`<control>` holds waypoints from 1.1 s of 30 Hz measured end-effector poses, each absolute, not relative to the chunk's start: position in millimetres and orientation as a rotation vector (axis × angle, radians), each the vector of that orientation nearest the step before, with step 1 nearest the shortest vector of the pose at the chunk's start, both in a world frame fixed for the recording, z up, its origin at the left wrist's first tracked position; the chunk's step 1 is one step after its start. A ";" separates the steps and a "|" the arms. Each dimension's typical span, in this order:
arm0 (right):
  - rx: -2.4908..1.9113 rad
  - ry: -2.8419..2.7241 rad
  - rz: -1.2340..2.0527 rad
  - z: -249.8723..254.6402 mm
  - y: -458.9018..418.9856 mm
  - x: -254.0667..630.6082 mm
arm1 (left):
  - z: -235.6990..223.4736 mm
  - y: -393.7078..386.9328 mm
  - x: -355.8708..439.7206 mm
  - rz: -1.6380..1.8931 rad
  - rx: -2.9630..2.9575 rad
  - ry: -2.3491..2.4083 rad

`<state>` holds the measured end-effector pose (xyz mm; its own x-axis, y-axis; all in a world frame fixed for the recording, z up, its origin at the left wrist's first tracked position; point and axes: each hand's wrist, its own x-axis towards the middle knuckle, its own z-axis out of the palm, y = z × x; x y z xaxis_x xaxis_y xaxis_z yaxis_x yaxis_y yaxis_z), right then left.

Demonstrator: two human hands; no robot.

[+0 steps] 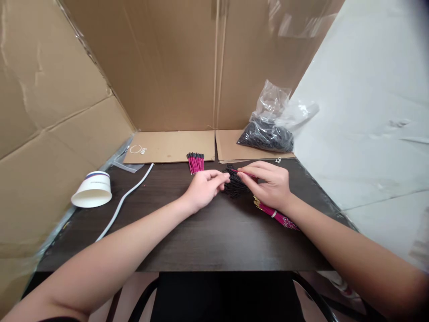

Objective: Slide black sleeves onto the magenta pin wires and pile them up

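Observation:
My right hand [270, 181] pinches a thin magenta wire [246, 173] whose tip points left. Facing it, my left hand [206, 188] has thumb and forefinger pressed together; whatever lies between them is too small to make out. Below and between the hands is a pile of small black sleeves [234, 190], partly covered by fingers. Under my right wrist lies a banded bundle of magenta wires [283, 219] with gold-coloured ends. Beyond my left hand is a row of magenta wires with black tips [195, 163].
A clear plastic bag of black pieces [266, 136] rests on cardboard at the back right. White rings [136, 149] lie on the left cardboard. A paper cup [92, 190] and a white cable [125, 194] are on the left. Cardboard walls [167, 67] enclose the dark table [201, 243].

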<state>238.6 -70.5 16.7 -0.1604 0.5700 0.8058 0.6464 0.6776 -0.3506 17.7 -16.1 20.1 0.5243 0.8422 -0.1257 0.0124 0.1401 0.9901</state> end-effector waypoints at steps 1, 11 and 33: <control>-0.950 -1.846 -0.123 15.9 -71.5 237.9 | 22.6 -22.9 19.5 0.712 1.241 0.816; -0.934 -2.020 -0.403 16.4 -81.6 232.4 | 26.9 -48.8 26.4 0.806 0.935 0.840; -1.769 -2.341 0.011 31.8 -76.4 259.2 | 26.2 59.1 -31.8 0.825 1.985 1.620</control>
